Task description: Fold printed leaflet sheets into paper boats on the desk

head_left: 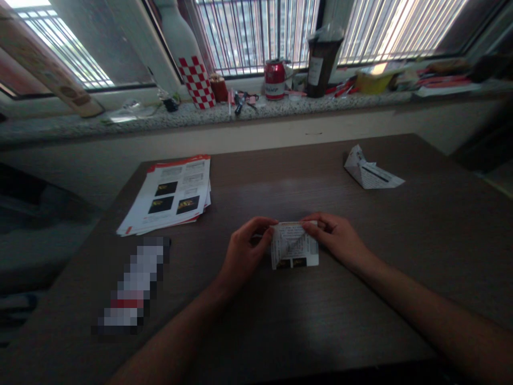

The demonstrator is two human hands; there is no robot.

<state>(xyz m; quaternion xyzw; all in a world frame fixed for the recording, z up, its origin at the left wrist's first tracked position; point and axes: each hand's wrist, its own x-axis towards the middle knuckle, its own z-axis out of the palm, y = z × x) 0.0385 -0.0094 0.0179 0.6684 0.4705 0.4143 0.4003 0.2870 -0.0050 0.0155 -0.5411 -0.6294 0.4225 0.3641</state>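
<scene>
Folded paper (296, 245) is held at a brown table (256, 331) by windows (256, 32).

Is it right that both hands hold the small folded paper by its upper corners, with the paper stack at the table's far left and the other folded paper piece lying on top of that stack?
Not quite: the other folded paper piece lies directly on the table, toward its far right, as the head view shows. The rest stands.
</scene>
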